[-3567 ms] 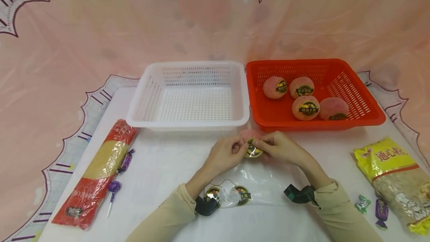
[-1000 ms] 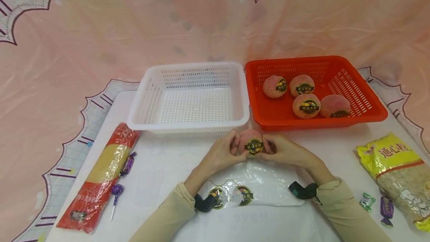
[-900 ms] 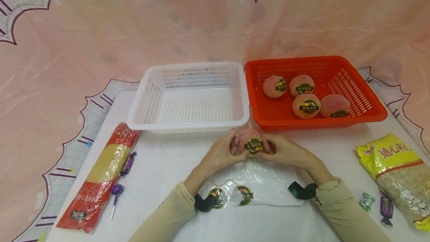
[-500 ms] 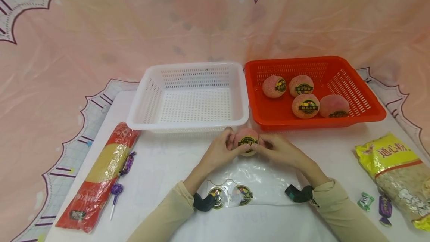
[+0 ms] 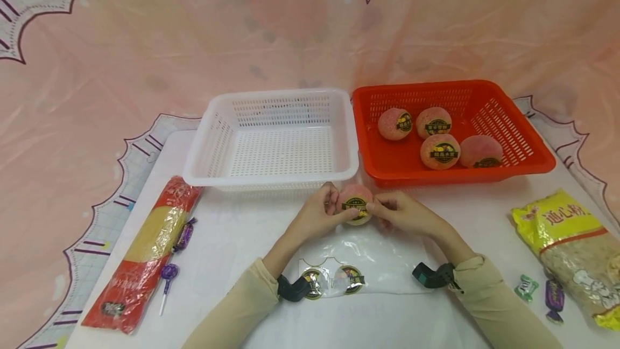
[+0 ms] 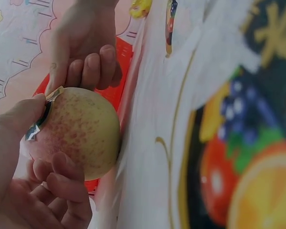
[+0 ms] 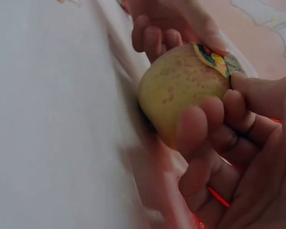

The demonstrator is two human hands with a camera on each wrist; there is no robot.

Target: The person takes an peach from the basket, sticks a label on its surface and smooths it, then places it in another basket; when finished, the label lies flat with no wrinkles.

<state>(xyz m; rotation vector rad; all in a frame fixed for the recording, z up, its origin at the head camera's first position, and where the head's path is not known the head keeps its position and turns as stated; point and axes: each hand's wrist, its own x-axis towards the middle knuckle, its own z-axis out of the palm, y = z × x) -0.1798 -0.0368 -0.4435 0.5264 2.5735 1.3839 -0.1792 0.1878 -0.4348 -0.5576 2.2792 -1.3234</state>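
A pink and yellow-green peach (image 5: pixel 355 204) rests on the table between both hands, with a black and gold round sticker (image 5: pixel 357 207) on its near side. My left hand (image 5: pixel 317 210) grips it from the left, the thumb lying on the sticker. From the right, my right hand (image 5: pixel 404 213) holds the peach with curled fingers, its thumb at the sticker's right edge. Both wrist views show the thumbs on the sticker (image 7: pixel 218 59) and the speckled peach (image 6: pixel 86 129) between the hands. Just below lies a clear sheet (image 5: pixel 382 263) bearing two more fruit stickers (image 5: pixel 350 279).
A white basket (image 5: pixel 271 180) stands behind the hands. Beside it, a red basket (image 5: pixel 387 172) contains several stickered peaches (image 5: pixel 439 151). At left lie a red and yellow packet (image 5: pixel 145 252), a wrapped candy (image 5: pixel 184 235) and a lollipop (image 5: pixel 169 272). At right are a pasta bag (image 5: pixel 571 252) and two candies (image 5: pixel 554 299).
Earlier both hands cupped the peach's sides, leaving the sticker uncovered. Both thumbs have since come onto the sticker, and the right thumb has shifted to its right edge. The peach moved slightly left.
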